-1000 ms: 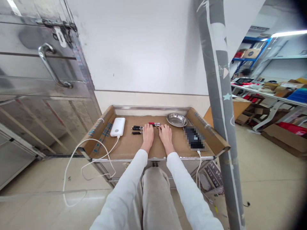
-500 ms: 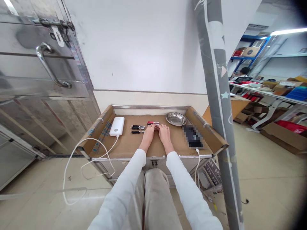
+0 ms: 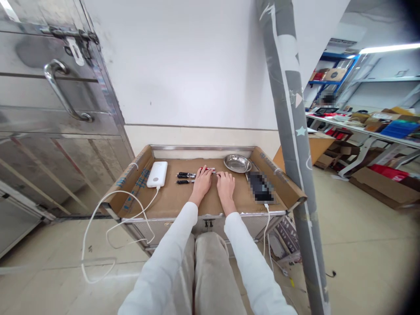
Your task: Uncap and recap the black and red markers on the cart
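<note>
My left hand is over the middle of the brown cardboard-lined tabletop, its fingers bent around a pen whose dark end shows at its right side. Partly behind those fingers is a red pen. Black pens lie to the left, and another black pen in front of them reaches to the hand. My right hand rests just right of the pen's end, fingers forward and slightly apart; nothing shows in it. The fingertips' undersides are hidden.
A white power bank with a white cable lies at the left. A round metal dish stands at the back right, near a dark phone plugged into a cable. A grey patterned pole leans close by on the right.
My hands have parted slightly: the right one has drawn away from the left, opening a gap between them. The whole view has shifted a little.
</note>
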### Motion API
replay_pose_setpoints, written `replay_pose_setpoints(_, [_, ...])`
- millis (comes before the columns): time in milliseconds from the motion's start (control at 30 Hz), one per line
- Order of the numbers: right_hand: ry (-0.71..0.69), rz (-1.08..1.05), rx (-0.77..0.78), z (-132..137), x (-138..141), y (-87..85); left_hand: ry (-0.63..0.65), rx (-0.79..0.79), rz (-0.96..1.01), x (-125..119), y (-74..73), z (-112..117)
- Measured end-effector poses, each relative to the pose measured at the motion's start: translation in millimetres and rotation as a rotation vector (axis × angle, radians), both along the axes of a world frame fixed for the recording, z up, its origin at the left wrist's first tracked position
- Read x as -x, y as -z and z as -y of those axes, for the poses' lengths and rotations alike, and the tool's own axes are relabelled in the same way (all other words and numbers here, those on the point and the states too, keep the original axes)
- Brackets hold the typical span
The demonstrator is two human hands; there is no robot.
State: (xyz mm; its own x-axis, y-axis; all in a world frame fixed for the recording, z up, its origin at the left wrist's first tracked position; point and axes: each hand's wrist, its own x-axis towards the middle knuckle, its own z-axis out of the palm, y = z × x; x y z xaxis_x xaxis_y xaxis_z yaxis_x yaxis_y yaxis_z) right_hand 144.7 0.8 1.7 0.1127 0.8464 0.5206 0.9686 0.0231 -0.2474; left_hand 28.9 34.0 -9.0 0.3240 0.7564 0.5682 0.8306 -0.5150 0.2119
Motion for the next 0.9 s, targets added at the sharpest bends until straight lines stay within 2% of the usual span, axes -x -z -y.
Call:
replay_pose_setpoints(67, [0.018, -0.043, -0.036, 4, -2, -0.3, 0.048, 0.041, -0.038, 0, -2.9, 6])
replay_pose_setpoints(233, [-0.029, -0.103, -0.095, 9, -4, 0.5, 0.27, 0.208, -0.068, 8, -7.9, 27])
replay_pose_setpoints(300, [-0.049, -0.122, -0.108, 11, -3, 0.0, 0.226, 0.171, 0.018, 14, -9.3, 35])
replay_pose_setpoints(433, [-0.113, -0.121, -0.109, 13, -2, -2.5, -0.055, 0.058, 0.209, 22, -12.3, 44])
replay_pose_setpoints(500, [-0.144, -0.1, -0.103, 13, -1, -3.0, -0.126, 0.035, 0.234, 24, -13.7, 45])
replay_pose_setpoints(667, [-0.238, -0.041, -0.097, 13, 1, -2.0, -0.122, 0.014, 0.245, 22, -14.3, 44])
replay_pose_setpoints(800, [-0.362, -0.049, -0.113, 16, 2, -5.5, -0.05, 0.046, 0.305, 23, -14.1, 46])
replay_pose_setpoints(900, [-0.484, -0.072, -0.097, 21, 5, -11.2, -0.076, 0.073, 0.344, 24, -16.0, 51])
